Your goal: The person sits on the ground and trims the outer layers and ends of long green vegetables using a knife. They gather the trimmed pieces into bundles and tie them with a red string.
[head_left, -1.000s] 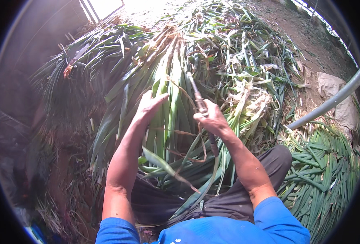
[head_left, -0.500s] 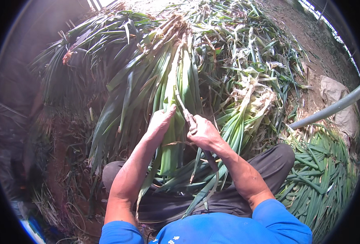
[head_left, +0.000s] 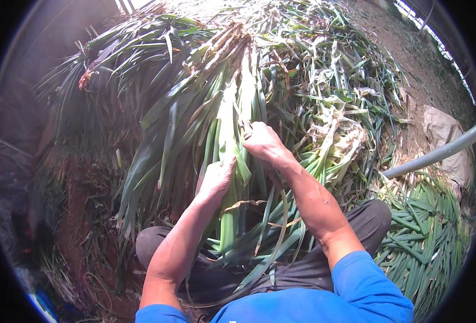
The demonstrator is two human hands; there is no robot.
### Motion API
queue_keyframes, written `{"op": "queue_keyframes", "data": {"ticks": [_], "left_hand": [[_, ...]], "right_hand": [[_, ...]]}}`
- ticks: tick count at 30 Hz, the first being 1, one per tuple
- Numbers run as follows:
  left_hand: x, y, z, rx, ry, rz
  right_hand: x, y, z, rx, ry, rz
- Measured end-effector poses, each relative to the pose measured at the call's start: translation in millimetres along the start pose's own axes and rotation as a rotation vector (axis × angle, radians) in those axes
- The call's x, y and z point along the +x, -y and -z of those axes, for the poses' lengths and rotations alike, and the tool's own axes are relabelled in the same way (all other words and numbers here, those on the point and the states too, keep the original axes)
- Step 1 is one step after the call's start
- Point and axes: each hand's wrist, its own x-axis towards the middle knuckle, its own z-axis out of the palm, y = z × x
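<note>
A leek lies lengthwise before me, its pale stem pointing away and its green leaves running down over my lap. My left hand is closed round its leafy part, with the thumb along the top. In my right hand is a blow gun, its slim nozzle beside the pale stem; the fingers hide most of its handle. A thin hose trails from below that hand toward my lap. More leeks lie under and beyond both hands, with roots at the far end.
Loose stripped leaves are heaped at the far right, withered ones nearer. A stack of leeks lies right of my knee, below a grey metal pipe and a crumpled tan sack. Another leek pile stands far left.
My right hand has moved up and away with the blow gun, closer to the pale stem. My left hand has drawn slightly back toward me with the leek. More white stem shows.
</note>
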Motion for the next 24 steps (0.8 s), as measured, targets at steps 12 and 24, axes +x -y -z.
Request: {"op": "queue_keyframes", "data": {"ticks": [12,24], "left_hand": [[-15.2,-11.2,-7.4,0.003,-0.026,0.021],[-44.3,-28.1,-25.0,0.249,0.023,-0.284]], "right_hand": [[61.1,28.7,-3.7,-0.077,-0.091,-0.103],[-41.2,6.2,21.3,0.871,0.051,0.043]]}}
